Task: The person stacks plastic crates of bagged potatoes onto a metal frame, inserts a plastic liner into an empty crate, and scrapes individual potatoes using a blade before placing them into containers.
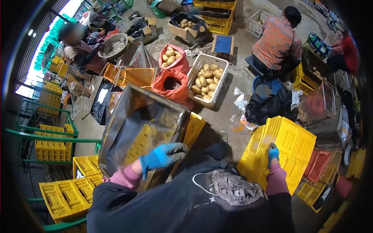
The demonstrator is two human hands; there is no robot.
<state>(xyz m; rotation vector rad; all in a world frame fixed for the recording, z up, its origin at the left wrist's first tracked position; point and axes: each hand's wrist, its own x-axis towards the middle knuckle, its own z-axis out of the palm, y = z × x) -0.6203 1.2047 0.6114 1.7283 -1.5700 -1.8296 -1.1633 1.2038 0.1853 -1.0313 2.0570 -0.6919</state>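
Note:
My left hand (pixel 163 156), in a blue glove with greyed fingertips, reaches over the near right side of a crate lined with black plastic film (pixel 128 116). Its fingers are stretched out and hold nothing that I can see. To the right, my right hand (pixel 273 153), also gloved in blue, has its fingers curled on a tilted yellow plastic crate (pixel 295 139), which seems nested with others. Another yellow crate (pixel 194 128) shows beneath and beside the lined one.
Ahead stand a white crate of potatoes (pixel 206 83), a red sack of potatoes (pixel 171 56) and an open red sack (pixel 171 83). A person in a patterned top (pixel 276 42) sits at right; another person (pixel 77 50) holds a basin (pixel 113 46). Yellow crates (pixel 70 194) and green rails (pixel 50 134) line the left.

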